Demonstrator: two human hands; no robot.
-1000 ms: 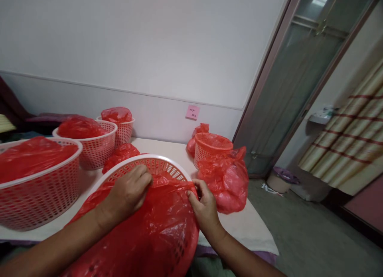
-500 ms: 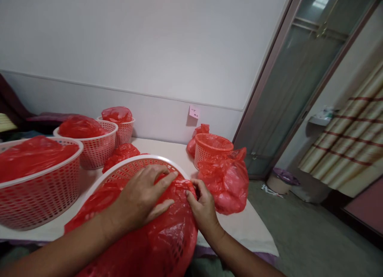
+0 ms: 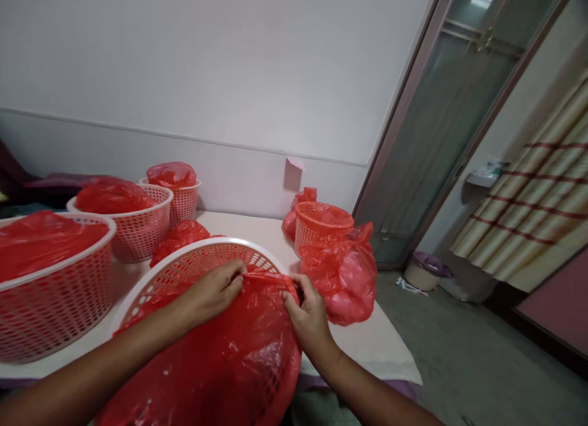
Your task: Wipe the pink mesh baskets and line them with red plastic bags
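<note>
A large white plastic basket point(image 3: 229, 247) with slotted sides tilts toward me at the front of the table. Over its near part lies a red plastic bag point(image 3: 220, 352), thin enough for the basket's holes to show through. My left hand point(image 3: 214, 294) is closed on the bag's edge inside the basket's mouth. At the right rim, my right hand point(image 3: 310, 312) pinches the same edge between thumb and fingers. The bag's edge is stretched between the two hands.
Several baskets with red bags in them stand left, among them a large basket point(image 3: 55, 291). At right are a small red-lined basket point(image 3: 315, 239) and a filled red bag point(image 3: 342, 279). A white cloth point(image 3: 376, 346) covers the table. A bin point(image 3: 425, 273) stands on the floor.
My left hand has gone from spread fingers over the bag to gripping its edge, which is now pulled taut. My right hand keeps its pinch. The view has shifted slightly.
</note>
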